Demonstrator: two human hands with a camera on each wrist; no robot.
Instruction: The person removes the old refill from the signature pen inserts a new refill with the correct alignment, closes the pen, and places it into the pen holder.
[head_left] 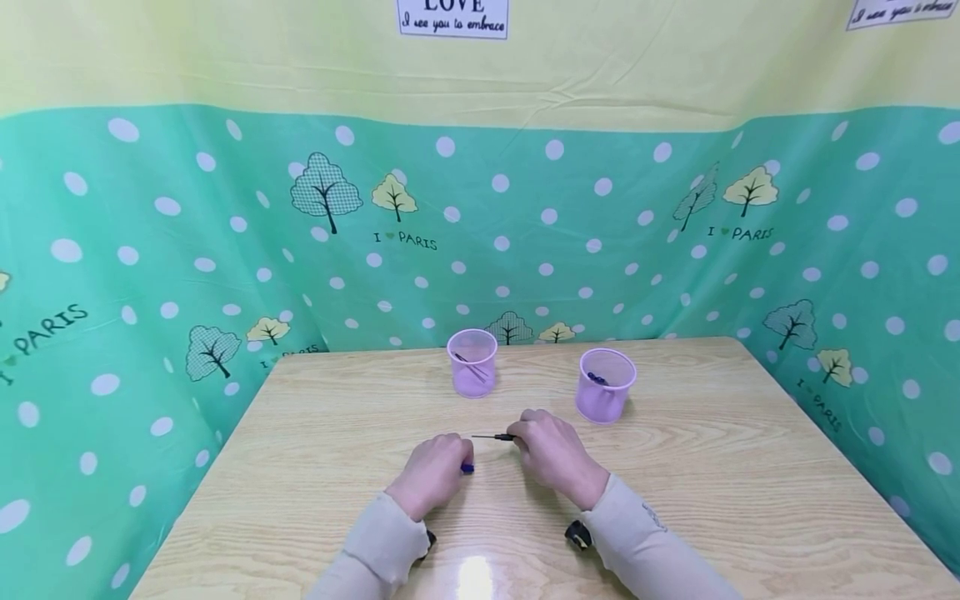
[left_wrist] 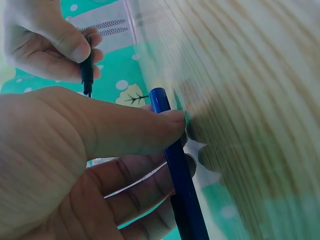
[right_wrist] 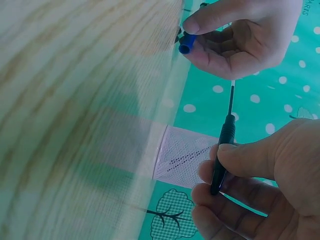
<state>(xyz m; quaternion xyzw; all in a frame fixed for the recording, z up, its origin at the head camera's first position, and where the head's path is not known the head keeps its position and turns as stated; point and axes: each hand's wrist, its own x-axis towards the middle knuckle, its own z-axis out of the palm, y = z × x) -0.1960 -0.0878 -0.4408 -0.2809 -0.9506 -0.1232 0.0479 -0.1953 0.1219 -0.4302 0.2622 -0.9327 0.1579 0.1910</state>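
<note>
My left hand (head_left: 433,471) pinches a blue pen barrel (left_wrist: 185,185) between thumb and fingers, a dark clip-like piece showing along its side in the left wrist view. One round end of the barrel points toward my right hand. My right hand (head_left: 553,454) holds a black pen front section (right_wrist: 223,150) between thumb and fingertips. A thin refill (right_wrist: 231,97) sticks out of it toward the left hand. Barrel and refill are apart, with a small gap between the hands just above the table.
Two lilac mesh cups stand at the back of the wooden table (head_left: 337,400). The left cup (head_left: 474,385) contains thin dark sticks; the right cup (head_left: 598,408) contains small dark blue pieces. A green polka-dot cloth (head_left: 525,275) hangs behind the table and along both sides.
</note>
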